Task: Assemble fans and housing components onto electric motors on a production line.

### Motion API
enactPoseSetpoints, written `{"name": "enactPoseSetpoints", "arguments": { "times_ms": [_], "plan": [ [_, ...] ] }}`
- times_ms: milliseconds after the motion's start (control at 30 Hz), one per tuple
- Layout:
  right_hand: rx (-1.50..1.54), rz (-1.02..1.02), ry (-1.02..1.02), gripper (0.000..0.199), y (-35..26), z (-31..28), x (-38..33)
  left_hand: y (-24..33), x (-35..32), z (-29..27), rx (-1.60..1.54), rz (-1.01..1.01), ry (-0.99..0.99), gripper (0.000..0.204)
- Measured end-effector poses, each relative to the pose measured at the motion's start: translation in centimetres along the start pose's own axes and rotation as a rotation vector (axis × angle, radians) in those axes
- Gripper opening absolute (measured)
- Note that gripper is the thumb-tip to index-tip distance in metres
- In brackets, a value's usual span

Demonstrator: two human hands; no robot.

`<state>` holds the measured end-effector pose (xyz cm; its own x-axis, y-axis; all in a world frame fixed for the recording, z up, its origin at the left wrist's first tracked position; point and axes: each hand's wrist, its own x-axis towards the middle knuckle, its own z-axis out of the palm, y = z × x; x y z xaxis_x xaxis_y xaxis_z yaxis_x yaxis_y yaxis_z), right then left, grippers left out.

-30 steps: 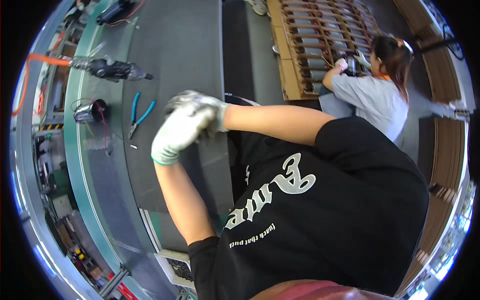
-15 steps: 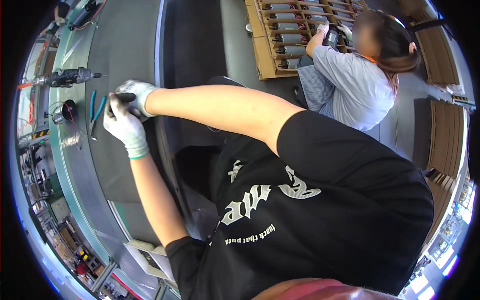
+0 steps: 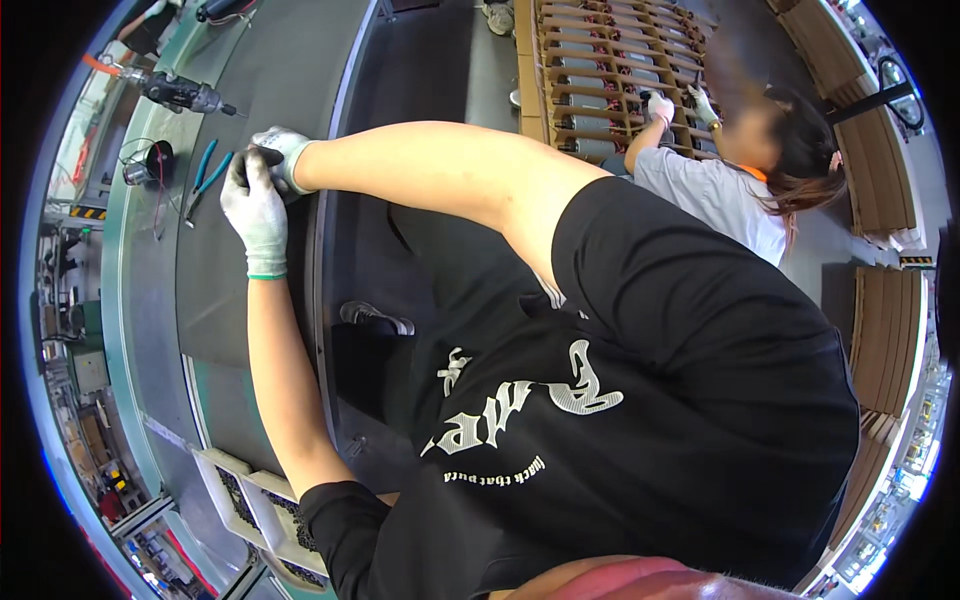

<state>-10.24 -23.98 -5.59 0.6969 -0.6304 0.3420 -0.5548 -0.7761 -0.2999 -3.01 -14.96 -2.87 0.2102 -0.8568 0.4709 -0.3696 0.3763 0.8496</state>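
My left hand (image 3: 256, 207) and my right hand (image 3: 284, 158), both in white gloves with dark finger areas, meet over the grey belt surface. Their fingers are bent and pressed together at the tips. Whatever lies between them is too small or hidden to make out. Just left of the hands are blue-handled pliers (image 3: 208, 172), jaws toward me. Farther left sits a short dark cylinder (image 3: 150, 163) with thin wires trailing from it. Beyond the pliers, a dark power screwdriver (image 3: 185, 94) points its bit toward the right.
White trays (image 3: 246, 466) of small dark parts stand near my left elbow. At the right, a co-worker (image 3: 715, 180) in gloves reaches over a divided carton (image 3: 533, 75) holding rows of cylindrical motors. Stacked cardboard (image 3: 885, 340) lines the far right. Another motor (image 3: 222, 8) lies at the belt's far end.
My view has shifted, and my hands stay together with fingers bent. The co-worker's hands, earlier around a dark motor, are now apart above the carton.
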Motion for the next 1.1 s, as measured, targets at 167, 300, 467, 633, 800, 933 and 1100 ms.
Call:
{"name": "enactPoseSetpoints", "arguments": {
  "times_ms": [167,300,467,633,800,933,1100],
  "plan": [
    [-0.046,-0.174,0.088,0.033,2.4,0.0,3.8,-1.6,0.8,0.0,0.120,0.152,0.019,0.020],
    [-0.342,-0.157,0.132,0.045,3.7,-0.3,6.2,-0.8,0.7,0.5,0.151,0.066,-0.024,0.019],
    [-0.206,0.273,0.250,0.057,3.3,-0.2,7.6,-2.0,1.1,-0.6,0.254,0.073,-0.073,0.025],
    [-0.052,0.322,0.119,0.064,1.4,-0.9,6.9,-1.0,-0.6,-1.8,0.404,0.108,-0.141,0.031],
    [-0.202,0.416,0.113,0.065,3.4,0.4,6.6,-1.6,-0.6,-0.5,0.419,0.118,-0.170,0.030],
    [-0.231,0.453,0.055,0.065,3.3,0.1,6.4,-0.2,-1.0,-0.9,0.395,0.111,-0.211,0.028],
    [-0.246,0.439,0.030,0.064,3.3,0.2,6.5,0.1,-1.3,-1.2,0.385,0.090,-0.213,0.028]
  ]
}}
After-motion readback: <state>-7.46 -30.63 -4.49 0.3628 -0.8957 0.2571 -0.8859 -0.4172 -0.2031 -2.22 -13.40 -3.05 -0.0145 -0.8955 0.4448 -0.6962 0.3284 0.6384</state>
